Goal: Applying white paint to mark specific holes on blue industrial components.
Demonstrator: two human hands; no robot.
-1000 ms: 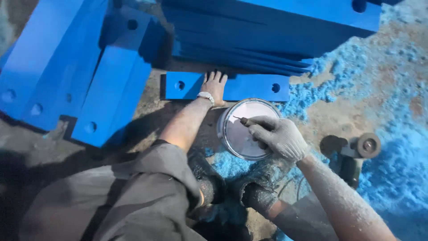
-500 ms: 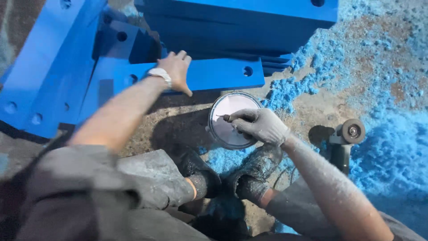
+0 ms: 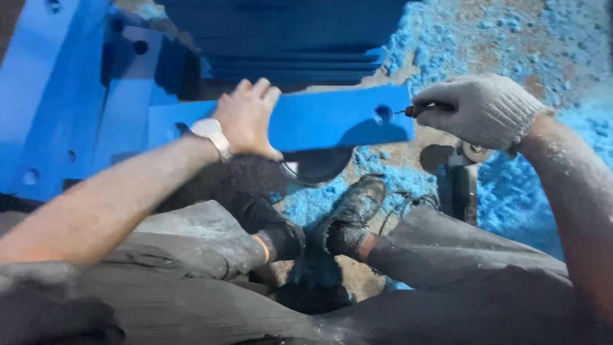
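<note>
Left hand (image 3: pixel 246 118) bare, clamped on blue drilled plate (image 3: pixel 332 118), lifted above paint can (image 3: pixel 316 165). Gloved right hand (image 3: pixel 479 108) closed around brush handle (image 3: pixel 424 110) at plate's end. Risk: wet paint, plate slips.

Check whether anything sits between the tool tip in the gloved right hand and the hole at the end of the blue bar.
Nothing visible does. The tool in the right hand points at the hole across open air; the left hand grips the blue bar farther along.

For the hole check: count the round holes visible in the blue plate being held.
2. One near the right end of the blue plate, by the gloved right hand; one near the left end, by the left hand, which may hide more.
</note>
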